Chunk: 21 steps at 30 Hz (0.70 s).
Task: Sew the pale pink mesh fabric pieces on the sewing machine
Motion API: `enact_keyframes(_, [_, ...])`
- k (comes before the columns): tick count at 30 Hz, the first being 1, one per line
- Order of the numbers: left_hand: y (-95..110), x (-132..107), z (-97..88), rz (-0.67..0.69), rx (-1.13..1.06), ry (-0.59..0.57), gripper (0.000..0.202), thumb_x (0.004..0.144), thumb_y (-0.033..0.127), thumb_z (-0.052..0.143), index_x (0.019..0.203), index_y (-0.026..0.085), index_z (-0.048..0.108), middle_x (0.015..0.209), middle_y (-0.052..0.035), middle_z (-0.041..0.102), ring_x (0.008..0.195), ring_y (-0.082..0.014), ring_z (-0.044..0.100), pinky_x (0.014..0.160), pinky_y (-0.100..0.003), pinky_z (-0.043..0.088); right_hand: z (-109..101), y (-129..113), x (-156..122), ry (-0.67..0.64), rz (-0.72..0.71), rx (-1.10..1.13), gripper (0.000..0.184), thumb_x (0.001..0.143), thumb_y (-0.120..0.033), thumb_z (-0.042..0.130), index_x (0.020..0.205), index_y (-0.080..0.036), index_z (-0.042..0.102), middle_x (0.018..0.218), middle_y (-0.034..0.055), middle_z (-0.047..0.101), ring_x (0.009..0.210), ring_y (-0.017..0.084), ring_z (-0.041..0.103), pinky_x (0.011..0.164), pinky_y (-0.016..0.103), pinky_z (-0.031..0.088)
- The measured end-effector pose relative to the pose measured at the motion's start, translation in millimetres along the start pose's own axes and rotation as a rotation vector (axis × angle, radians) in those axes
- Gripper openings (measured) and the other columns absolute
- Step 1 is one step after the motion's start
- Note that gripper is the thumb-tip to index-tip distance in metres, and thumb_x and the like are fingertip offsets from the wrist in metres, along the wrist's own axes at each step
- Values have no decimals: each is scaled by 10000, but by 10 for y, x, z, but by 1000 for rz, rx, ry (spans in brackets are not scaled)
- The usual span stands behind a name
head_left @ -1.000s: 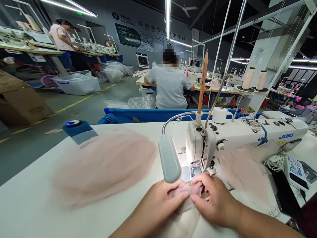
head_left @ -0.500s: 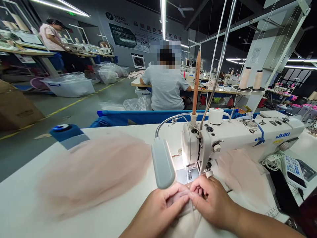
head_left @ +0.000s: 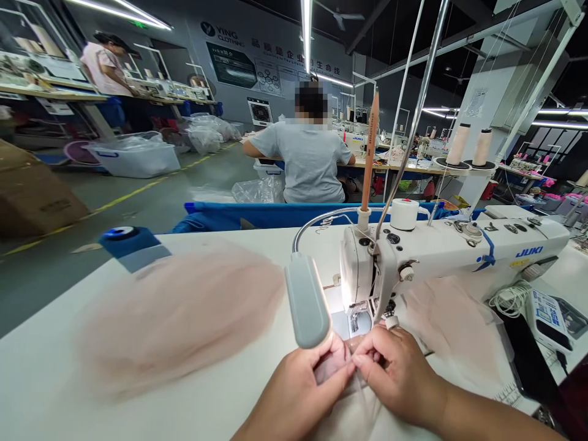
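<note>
Both of my hands pinch a small piece of sheer pink mesh fabric [head_left: 342, 392] just in front of the needle of a white sewing machine [head_left: 450, 254]. My left hand [head_left: 303, 389] grips the fabric's left side with thumb and fingers closed. My right hand [head_left: 397, 373] pinches its right side, fingertips meeting the left hand's near the presser foot [head_left: 356, 318]. A grey gooseneck lamp head [head_left: 307, 300] hangs just above my left hand and lights the needle plate.
A loose pile of pink mesh [head_left: 179, 312] lies on the white table [head_left: 46, 367] at left, more mesh [head_left: 450, 318] under the machine arm. A control box [head_left: 549, 312] and cable coil sit at right. A seated person [head_left: 312, 153] works ahead; another person [head_left: 108, 64] stands far left.
My hands have crept forward with the fabric toward the presser foot and pinched closer together. The view shifted slightly; the mesh pile stays put.
</note>
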<state>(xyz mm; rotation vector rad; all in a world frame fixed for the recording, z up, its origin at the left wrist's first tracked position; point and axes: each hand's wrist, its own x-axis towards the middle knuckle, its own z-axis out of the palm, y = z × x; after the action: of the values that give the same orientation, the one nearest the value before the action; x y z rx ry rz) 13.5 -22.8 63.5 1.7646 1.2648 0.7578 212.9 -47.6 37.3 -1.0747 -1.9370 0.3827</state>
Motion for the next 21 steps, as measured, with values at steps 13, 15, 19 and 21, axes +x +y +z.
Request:
enact_keyframes(13, [-348, 43, 55, 20, -51, 2, 334, 869, 582, 650, 818, 253, 655, 611, 41, 606, 641, -210, 591, 696, -303, 547, -13, -33, -7, -46, 55, 41, 75, 987, -220, 617, 925, -252, 587, 777, -18, 688, 693, 179, 654, 674, 291, 481])
enact_keyframes(15, [-312, 33, 39, 15, -60, -9, 337, 863, 585, 655, 829, 249, 663, 667, 29, 671, 658, -207, 612, 698, -295, 547, -9, -32, -10, -43, 61, 48, 41, 988, -227, 621, 960, -249, 602, 796, -15, 698, 697, 179, 662, 676, 292, 486])
enact_keyframes(19, [-179, 12, -5, -45, -98, -74, 376, 859, 616, 656, 926, 246, 666, 776, 4, 783, 732, -226, 689, 711, -287, 546, -6, -31, -19, -56, 91, 60, 47, 982, -241, 641, 1028, -241, 630, 790, -18, 690, 707, 183, 670, 675, 293, 482])
enact_keyframes(21, [-147, 6, -17, -59, -103, -92, 399, 868, 632, 638, 968, 247, 662, 806, -4, 811, 773, -240, 722, 738, -291, 550, -9, -35, -22, -65, 111, 65, 76, 979, -245, 648, 1055, -236, 644, 783, -21, 680, 704, 184, 663, 669, 294, 478])
